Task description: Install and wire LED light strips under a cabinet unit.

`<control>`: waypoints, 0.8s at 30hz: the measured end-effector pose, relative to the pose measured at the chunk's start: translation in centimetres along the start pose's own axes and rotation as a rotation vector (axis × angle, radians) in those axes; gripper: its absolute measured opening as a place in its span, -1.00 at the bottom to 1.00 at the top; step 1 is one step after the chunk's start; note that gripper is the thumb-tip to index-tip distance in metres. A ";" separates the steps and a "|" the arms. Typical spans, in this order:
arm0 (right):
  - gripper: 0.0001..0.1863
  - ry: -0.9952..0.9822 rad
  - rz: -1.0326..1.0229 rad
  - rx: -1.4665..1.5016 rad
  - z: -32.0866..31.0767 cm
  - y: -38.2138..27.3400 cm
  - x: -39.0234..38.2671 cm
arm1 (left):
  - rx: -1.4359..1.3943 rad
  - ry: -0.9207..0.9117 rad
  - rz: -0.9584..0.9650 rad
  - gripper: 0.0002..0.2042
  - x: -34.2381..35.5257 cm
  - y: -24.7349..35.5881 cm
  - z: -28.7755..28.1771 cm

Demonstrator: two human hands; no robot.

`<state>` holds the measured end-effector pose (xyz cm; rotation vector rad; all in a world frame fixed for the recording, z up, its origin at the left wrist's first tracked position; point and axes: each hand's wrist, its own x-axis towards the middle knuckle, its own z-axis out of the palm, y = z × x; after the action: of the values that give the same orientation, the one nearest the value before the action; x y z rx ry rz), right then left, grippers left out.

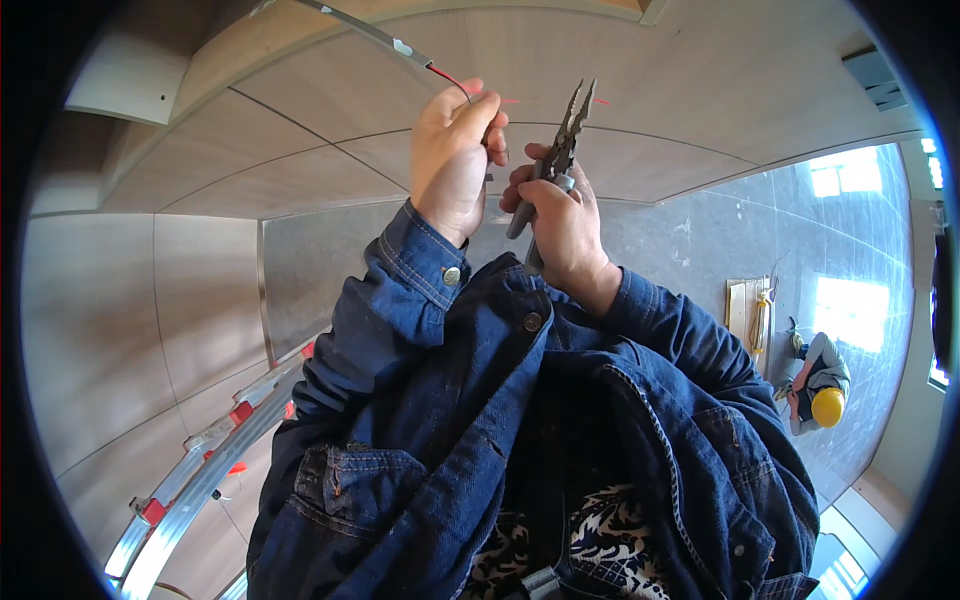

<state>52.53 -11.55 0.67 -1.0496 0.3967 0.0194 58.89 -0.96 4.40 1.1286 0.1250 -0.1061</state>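
My left hand (447,165) is raised, its fingers pinched around a thin red and dark wire (448,77). The wire comes out of the end of a narrow dark strip (375,35) that runs in from the top edge. Just to the right, my right hand (568,225) grips a pair of pliers (566,140) with dark toothed jaws and grey handles. The jaws point upward and stand slightly apart. Short red wire pieces show beside my left fingertips and behind the plier tips; whether they join the held wire cannot be made out.
An aluminium ladder (225,440) with red fittings leans at the lower left. Wood-toned panels (350,90) stand in front of me, with a pale cabinet box (135,65) at upper left. Far right, below, a person in a yellow hard hat (828,407) crouches on grey tiles.
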 end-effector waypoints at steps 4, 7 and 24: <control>-0.54 -0.049 0.095 0.084 -0.3 -0.7 0.2 | -0.074 0.027 -0.067 -0.80 0.0 -0.2 -1.5; -0.56 -0.044 0.099 -0.014 -0.6 -1.3 0.2 | 0.016 0.032 -0.048 -0.81 -0.1 -0.2 -2.2; -0.60 -0.103 -0.464 -0.348 1.1 -1.2 0.6 | 0.071 -0.180 -0.038 -0.86 0.8 0.7 -3.9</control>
<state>53.66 -11.35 2.01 -1.4581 0.0479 -0.2792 59.64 2.87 3.26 1.1818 -0.0175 -0.2466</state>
